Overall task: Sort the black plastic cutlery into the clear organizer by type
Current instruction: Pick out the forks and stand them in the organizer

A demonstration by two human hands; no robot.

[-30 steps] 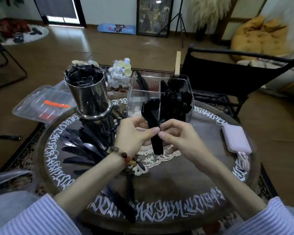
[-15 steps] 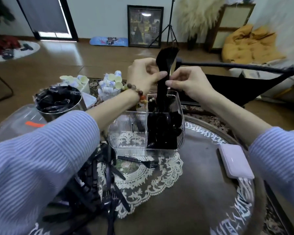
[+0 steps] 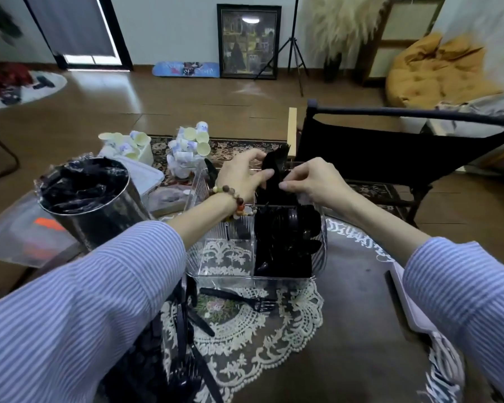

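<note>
A clear organizer point(image 3: 224, 274) stands mid-table. Its near right compartment is packed with black spoons point(image 3: 288, 237). Over its far right compartment my left hand point(image 3: 240, 175) and my right hand point(image 3: 314, 180) both pinch a bundle of black forks point(image 3: 274, 170), tines up, its lower ends inside the organizer. The near left compartment shows only the lace beneath. A loose black fork point(image 3: 239, 298) lies on the lace doily in front of the organizer. More black cutlery point(image 3: 184, 338) is piled at the lower left, partly hidden by my left sleeve.
A steel can point(image 3: 93, 205) lined with a black bag stands at the left. Behind it lie a clear lidded box point(image 3: 21, 237) and small cups point(image 3: 189, 146). A pale pink box point(image 3: 410, 309) sits at the right table edge. A black chair point(image 3: 390, 146) stands beyond the table.
Both hands carried the fork bundle from in front of the organizer up over it, then lowered it into the far right compartment. My head view shifted forward and down.
</note>
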